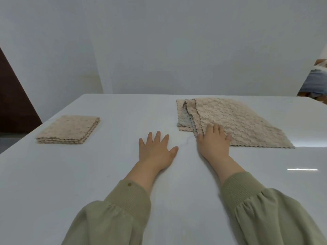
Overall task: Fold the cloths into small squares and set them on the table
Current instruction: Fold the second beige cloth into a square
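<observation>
Counted one folded beige square (68, 129), 10 o'clock; one fanned pile (238, 119), 1 o'clock, under spread right hand (213, 144); left hand (155, 151) spread on table (79, 174).

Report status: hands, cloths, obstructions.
Left hand open, flat on table. Right hand open on unfolded cloth stack. Folded cloth set left. No obstruction seen.

A pale wall (159, 41) fills the back, with a dark brown panel (12, 96) at nine o'clock — the glossy white table (106, 174) catches glare (302, 169) at four o'clock.
</observation>
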`<state>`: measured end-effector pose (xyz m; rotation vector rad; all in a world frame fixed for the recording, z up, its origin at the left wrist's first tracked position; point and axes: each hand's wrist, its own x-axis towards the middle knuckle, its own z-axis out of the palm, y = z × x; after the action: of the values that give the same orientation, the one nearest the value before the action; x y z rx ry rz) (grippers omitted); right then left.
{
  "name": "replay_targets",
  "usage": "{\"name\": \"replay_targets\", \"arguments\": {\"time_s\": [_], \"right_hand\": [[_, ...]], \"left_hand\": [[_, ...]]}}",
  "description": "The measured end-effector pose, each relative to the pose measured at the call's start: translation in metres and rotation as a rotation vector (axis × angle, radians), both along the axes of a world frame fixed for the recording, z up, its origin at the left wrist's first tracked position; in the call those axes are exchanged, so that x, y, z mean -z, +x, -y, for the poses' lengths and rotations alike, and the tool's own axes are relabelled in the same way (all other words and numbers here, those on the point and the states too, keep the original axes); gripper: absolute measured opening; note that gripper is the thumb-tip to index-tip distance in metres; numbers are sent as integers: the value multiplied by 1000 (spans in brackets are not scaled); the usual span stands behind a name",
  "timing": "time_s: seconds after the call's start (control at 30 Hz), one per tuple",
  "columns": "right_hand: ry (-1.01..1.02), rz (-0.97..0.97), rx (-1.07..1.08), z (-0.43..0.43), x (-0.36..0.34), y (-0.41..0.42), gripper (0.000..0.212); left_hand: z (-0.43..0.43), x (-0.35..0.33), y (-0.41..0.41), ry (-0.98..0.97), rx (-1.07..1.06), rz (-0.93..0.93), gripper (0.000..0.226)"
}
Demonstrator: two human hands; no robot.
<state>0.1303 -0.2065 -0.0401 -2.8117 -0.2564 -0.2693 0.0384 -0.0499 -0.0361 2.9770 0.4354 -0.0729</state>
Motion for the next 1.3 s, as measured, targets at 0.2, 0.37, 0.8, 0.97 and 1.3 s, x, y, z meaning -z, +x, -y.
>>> {"name": "replay_targets", "arguments": {"time_s": [0.2, 0.37, 0.8, 0.97, 1.3], "right_hand": [[-4, 61, 15, 1, 2, 6, 46], [36, 129, 80, 4, -5, 6, 23], [50, 181, -461, -27, -17, -40, 67], [15, 225, -119, -20, -19, -31, 80], [-7, 198, -173, -21, -19, -30, 12]], "left_hand": [[1, 1, 2, -3, -2, 4, 65], [1, 3, 3, -12, -16, 30, 65], [-25, -9, 0, -474, -251, 495, 39], [-26, -7, 1, -485, -234, 497, 37], [-62, -6, -40, -501, -52, 439, 36]]}}
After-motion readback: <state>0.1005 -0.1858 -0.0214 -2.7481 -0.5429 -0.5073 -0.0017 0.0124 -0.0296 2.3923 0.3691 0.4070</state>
